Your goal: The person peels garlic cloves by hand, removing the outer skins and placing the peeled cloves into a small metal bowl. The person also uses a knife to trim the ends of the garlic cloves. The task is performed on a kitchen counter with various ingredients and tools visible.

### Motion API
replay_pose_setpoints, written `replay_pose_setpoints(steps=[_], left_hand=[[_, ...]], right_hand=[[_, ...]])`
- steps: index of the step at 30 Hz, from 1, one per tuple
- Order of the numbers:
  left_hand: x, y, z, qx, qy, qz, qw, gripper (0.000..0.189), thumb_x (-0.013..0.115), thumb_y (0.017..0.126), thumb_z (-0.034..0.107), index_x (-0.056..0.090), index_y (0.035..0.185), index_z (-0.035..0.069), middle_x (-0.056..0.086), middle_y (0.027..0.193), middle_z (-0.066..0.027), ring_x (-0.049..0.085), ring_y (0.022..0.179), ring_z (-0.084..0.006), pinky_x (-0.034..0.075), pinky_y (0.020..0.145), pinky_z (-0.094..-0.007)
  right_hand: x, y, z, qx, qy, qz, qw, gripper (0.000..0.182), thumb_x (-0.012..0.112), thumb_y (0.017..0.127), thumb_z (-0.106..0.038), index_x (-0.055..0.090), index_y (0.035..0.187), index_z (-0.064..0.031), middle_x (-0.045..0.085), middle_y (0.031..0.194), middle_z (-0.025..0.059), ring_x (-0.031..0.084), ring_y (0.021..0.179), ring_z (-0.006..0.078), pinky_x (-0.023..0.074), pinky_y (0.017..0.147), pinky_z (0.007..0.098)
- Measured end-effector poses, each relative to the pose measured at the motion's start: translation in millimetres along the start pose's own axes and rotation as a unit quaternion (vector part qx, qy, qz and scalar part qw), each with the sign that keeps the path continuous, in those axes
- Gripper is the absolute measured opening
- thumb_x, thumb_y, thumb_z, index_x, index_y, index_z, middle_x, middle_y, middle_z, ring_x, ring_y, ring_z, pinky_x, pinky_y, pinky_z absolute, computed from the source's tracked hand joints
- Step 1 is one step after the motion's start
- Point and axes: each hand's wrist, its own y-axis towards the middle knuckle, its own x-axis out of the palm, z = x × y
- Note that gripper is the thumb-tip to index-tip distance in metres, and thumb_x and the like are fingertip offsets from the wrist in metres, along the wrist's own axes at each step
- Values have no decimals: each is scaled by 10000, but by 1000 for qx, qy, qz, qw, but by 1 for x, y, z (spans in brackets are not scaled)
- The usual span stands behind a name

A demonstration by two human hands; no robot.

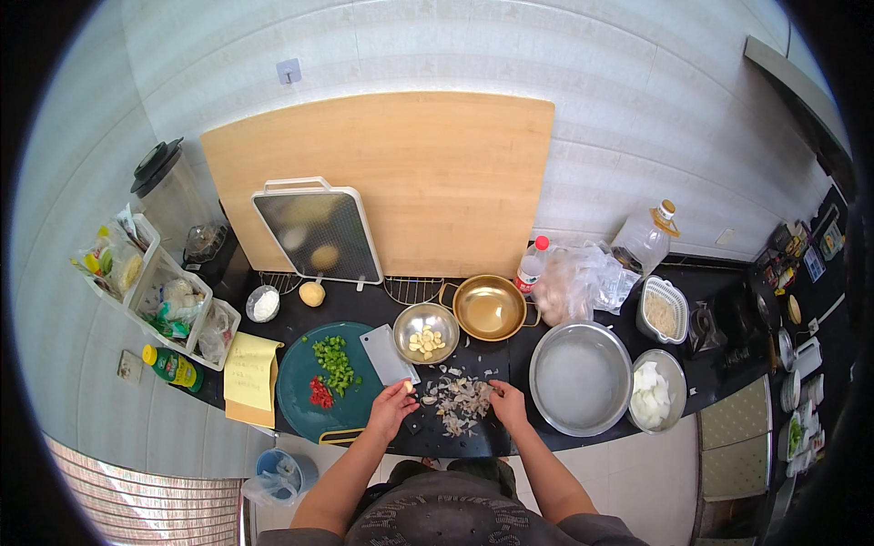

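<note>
Between the thumb and fingers of my left hand (392,411) is a pale peeled garlic clove (408,386). My right hand (509,404) is at the right edge of a loose pile of garlic skins (459,403) on the black counter; whether its bent fingers pinch anything is unclear. Beyond the pile, a steel bowl (425,315) holds several peeled garlic cloves (427,341). Just past my left hand lies a cleaver blade (386,356), partly on a round green cutting board (300,362). Chopped green pepper (334,362) and chopped red pepper (321,394) sit on that board.
Behind the bowl stands a gold two-handled pan (489,307). To the right are a large metal basin (580,379), a bowl of white pieces (652,396) and a white basket (662,310). A yellow notepad (249,375) lies left, above a blue bin (287,474) on the floor.
</note>
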Motion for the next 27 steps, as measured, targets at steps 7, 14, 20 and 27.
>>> replay_pose_setpoints(steps=[7,14,20,27], left_hand=[[-7,3,-3,-1,29,27,999,254,541,863,125,533,1105,48,575,918,-45,542,734,-125,498,708,-317],[17,40,14,98,184,71,975,246,619,804,91,561,1036,35,579,858,-25,533,697,-88,481,602,-228],[32,93,24,180,330,91,922,252,640,760,69,587,1001,21,554,762,-11,512,638,-72,447,532,-211],[36,113,19,128,356,107,920,295,605,772,48,572,1062,3,595,836,-59,542,628,-101,459,539,-225]], right_hand=[[1,6,5,-62,-79,18,995,263,583,722,-86,636,979,-77,629,867,152,610,755,300,482,693,342],[-3,5,-3,-7,-156,5,988,188,543,734,-54,657,880,-83,620,887,127,598,793,308,478,714,367],[-6,4,8,-17,-132,16,991,209,495,719,-24,653,847,-74,592,932,117,573,868,298,470,751,373],[2,6,2,-91,-139,28,986,158,539,717,-47,647,832,-65,598,874,101,575,818,292,468,717,356]])
